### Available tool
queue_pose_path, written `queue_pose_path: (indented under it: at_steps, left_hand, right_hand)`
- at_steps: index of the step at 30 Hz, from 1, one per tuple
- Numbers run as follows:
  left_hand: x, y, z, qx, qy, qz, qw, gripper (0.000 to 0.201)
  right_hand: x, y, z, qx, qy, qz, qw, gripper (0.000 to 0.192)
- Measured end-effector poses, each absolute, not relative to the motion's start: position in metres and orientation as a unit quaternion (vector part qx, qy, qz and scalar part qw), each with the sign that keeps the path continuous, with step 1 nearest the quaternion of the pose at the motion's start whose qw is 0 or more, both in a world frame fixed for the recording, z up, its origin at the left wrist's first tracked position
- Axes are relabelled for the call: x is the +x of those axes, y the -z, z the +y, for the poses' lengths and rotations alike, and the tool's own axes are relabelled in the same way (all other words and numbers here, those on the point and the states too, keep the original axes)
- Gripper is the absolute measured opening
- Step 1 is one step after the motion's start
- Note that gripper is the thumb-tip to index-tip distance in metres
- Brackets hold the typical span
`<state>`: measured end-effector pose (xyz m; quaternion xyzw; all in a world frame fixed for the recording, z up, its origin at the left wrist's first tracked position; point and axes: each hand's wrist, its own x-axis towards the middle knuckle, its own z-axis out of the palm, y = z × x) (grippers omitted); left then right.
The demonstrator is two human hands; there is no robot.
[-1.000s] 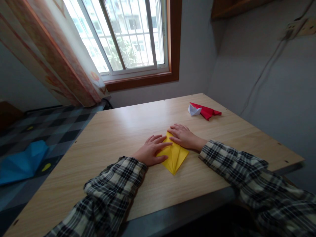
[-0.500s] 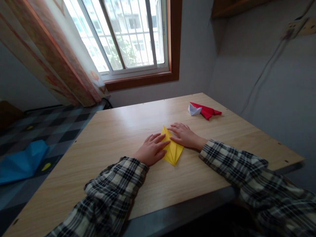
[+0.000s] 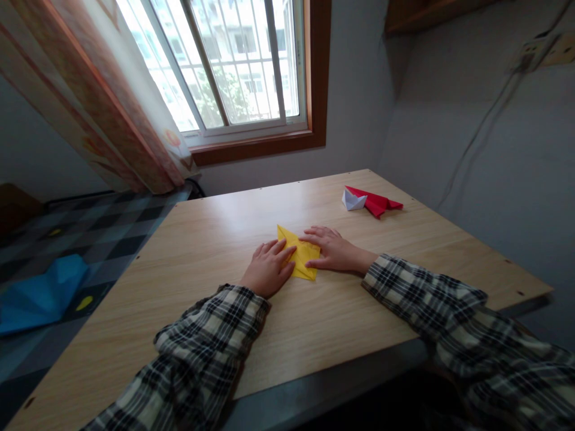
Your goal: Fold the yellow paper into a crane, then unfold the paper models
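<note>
A folded yellow paper point(image 3: 300, 256) lies flat in the middle of the wooden table point(image 3: 224, 239). My left hand point(image 3: 267, 268) rests on its left side with the fingers spread and pressing down. My right hand point(image 3: 331, 248) lies flat on its right side, fingertips on the paper. Both hands press the paper against the table; neither lifts it. Both arms wear plaid sleeves.
A red folded paper point(image 3: 376, 203) with a small white folded piece point(image 3: 353, 200) beside it sits at the table's far right. A window point(image 3: 233, 66) and a curtain point(image 3: 90, 102) are behind. A blue paper shape point(image 3: 40, 293) lies on the checkered floor at left.
The yellow paper has slid away from me and turned to the left under both hands, and its near point now shows shorter. Both hands moved with it.
</note>
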<state>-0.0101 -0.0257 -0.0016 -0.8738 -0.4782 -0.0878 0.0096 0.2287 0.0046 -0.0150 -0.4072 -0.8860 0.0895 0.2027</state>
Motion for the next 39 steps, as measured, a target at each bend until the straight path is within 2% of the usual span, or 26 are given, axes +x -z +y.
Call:
queue_pose_path:
  at_steps: [8, 17, 31, 39]
  left_hand:
    - [-0.0098, 0.0004, -0.0265, -0.848, 0.087, -0.523, 0.020, 0.046]
    - [-0.0116, 0.0035, -0.0248, -0.851, 0.103, -0.514, 0.015, 0.053]
    - [-0.0050, 0.0013, -0.0302, -0.845, 0.112, -0.522, 0.001, 0.073]
    - [-0.0041, 0.0002, -0.0309, -0.841, 0.098, -0.532, -0.015, 0.073]
  right_hand:
    - [0.2289, 0.0140, 0.0047, -0.388, -0.114, -0.893, 0.199, 0.073]
    - [0.2274, 0.0122, 0.0032, -0.369, -0.115, -0.894, 0.225, 0.053]
    - [0.2291, 0.0066, 0.0008, -0.363, -0.138, -0.898, 0.206, 0.072]
    - [0.2283, 0.0088, 0.0044, -0.388, -0.100, -0.888, 0.224, 0.053]
